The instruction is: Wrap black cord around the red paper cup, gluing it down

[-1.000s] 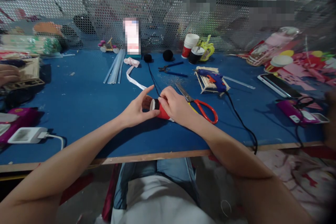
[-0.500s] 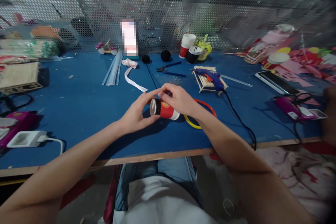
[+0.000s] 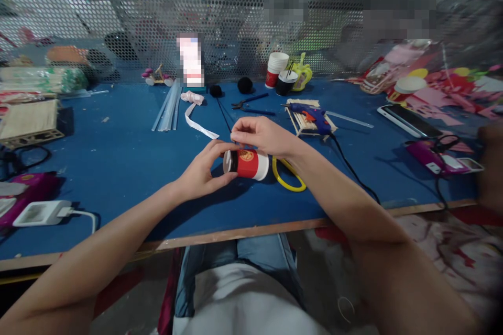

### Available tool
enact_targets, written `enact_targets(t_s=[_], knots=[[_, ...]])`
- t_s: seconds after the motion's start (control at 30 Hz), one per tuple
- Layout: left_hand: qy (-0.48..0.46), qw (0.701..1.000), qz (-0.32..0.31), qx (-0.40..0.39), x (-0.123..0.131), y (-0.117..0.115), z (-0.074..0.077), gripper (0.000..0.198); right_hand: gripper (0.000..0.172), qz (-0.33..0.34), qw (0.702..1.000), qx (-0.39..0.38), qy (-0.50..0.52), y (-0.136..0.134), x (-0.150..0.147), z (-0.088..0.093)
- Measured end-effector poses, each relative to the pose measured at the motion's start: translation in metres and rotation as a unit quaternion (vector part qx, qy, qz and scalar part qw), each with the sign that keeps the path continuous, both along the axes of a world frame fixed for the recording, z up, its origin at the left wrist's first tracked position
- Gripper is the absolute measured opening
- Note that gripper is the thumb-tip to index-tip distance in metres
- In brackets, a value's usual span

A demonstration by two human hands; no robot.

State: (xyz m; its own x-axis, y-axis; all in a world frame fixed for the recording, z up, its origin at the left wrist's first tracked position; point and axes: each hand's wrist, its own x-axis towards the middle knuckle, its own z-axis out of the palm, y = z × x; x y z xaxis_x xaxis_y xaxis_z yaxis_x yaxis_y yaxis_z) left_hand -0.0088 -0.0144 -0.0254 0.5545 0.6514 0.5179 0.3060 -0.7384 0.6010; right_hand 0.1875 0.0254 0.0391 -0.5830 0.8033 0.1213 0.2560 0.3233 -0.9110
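My left hand point(image 3: 200, 170) grips a small paper cup point(image 3: 251, 164), white with a red printed band, lying on its side. Its white end faces left, and a black band circles it beside the thumb and fingers. Just above the cup, the fingertips of my right hand point(image 3: 257, 133) are pinched together on a black yarn strand point(image 3: 225, 115). That strand runs back toward a black yarn ball point(image 3: 216, 90). Behind my right wrist lies a yellow ring point(image 3: 288, 187), partly hidden by the forearm.
Pliers point(image 3: 251, 104), another black ball point(image 3: 245, 85) and a white ribbon point(image 3: 200, 128) lie beyond my hands. A blue glue gun point(image 3: 314, 118) rests on a stick rack, its cord trailing right. Stacked cups point(image 3: 277, 65) stand by the mesh; a phone point(image 3: 408, 121) lies right.
My right hand has risen off the cup's side, uncovering more of the red band and its gold print. The left hand keeps its grip. The ring's red part is now behind my forearm.
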Motion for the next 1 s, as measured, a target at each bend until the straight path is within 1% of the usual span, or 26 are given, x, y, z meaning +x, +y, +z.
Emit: enact_targets(t_s=[0.13, 0.2, 0.27, 0.33, 0.4, 0.43, 0.47, 0.5, 0.57, 0.6, 0.63, 0.67, 0.7, 0.77, 0.8, 0.87, 0.93, 1.0], knots=[[0.024, 0.999, 0.011, 0.02, 0.0, -0.001, 0.004, 0.053, 0.014, 0.002, 0.998, 0.047, -0.033, 0.003, -0.01, 0.004], [0.03, 0.999, 0.019, 0.015, 0.001, -0.001, 0.005, 0.053, 0.01, -0.01, 0.993, 0.094, -0.078, 0.005, -0.015, 0.003], [0.037, 0.999, 0.033, 0.003, 0.001, -0.001, 0.005, 0.052, 0.008, -0.044, 0.98, 0.143, -0.134, 0.007, -0.016, 0.002], [0.041, 0.998, 0.046, -0.009, 0.002, -0.001, 0.005, 0.051, 0.01, -0.084, 0.973, 0.147, -0.156, 0.007, -0.009, 0.006], [0.042, 0.998, 0.055, -0.014, 0.002, -0.002, 0.006, 0.051, 0.012, -0.129, 0.977, 0.113, -0.128, 0.007, 0.007, 0.016], [0.042, 0.997, 0.055, -0.016, 0.003, -0.002, 0.006, 0.051, 0.014, -0.163, 0.976, 0.103, -0.105, 0.008, 0.019, 0.021], [0.045, 0.997, 0.057, -0.019, 0.003, -0.002, 0.006, 0.052, 0.015, -0.211, 0.968, 0.113, -0.083, 0.01, 0.034, 0.027], [0.046, 0.997, 0.06, -0.021, 0.003, -0.002, 0.006, 0.052, 0.016, -0.263, 0.953, 0.137, -0.069, 0.013, 0.05, 0.031], [0.05, 0.996, 0.068, -0.022, 0.002, -0.002, 0.006, 0.053, 0.017, -0.364, 0.906, 0.199, -0.078, 0.021, 0.084, 0.036], [0.052, 0.996, 0.072, -0.021, 0.002, -0.002, 0.006, 0.053, 0.015, -0.411, 0.875, 0.229, -0.115, 0.026, 0.1, 0.035], [0.056, 0.995, 0.075, -0.02, 0.002, -0.002, 0.006, 0.053, 0.016, -0.447, 0.838, 0.244, -0.195, 0.03, 0.115, 0.032], [0.058, 0.995, 0.077, -0.019, 0.001, -0.002, 0.006, 0.053, 0.017, -0.457, 0.807, 0.232, -0.293, 0.034, 0.128, 0.028], [0.061, 0.995, 0.079, -0.019, 0.001, -0.002, 0.006, 0.053, 0.017, -0.456, 0.8, 0.209, -0.329, 0.038, 0.138, 0.022], [0.061, 0.995, 0.081, -0.02, 0.001, -0.001, 0.006, 0.053, 0.022, -0.435, 0.791, 0.153, -0.403, 0.044, 0.149, 0.009], [0.06, 0.995, 0.083, -0.021, 0.001, -0.001, 0.006, 0.053, 0.024, -0.419, 0.787, 0.13, -0.434, 0.046, 0.151, 0.002], [0.054, 0.995, 0.086, -0.026, 0.0, 0.001, 0.005, 0.054, 0.029, -0.393, 0.766, 0.101, -0.498, 0.05, 0.151, -0.01], [0.038, 0.995, 0.085, -0.031, -0.001, 0.003, 0.003, 0.054, 0.031, -0.385, 0.748, 0.093, -0.533, 0.053, 0.15, -0.018], [0.024, 0.996, 0.079, -0.043, -0.002, 0.005, 0.001, 0.056, 0.03, -0.395, 0.75, 0.095, -0.522, 0.057, 0.152, -0.024]])
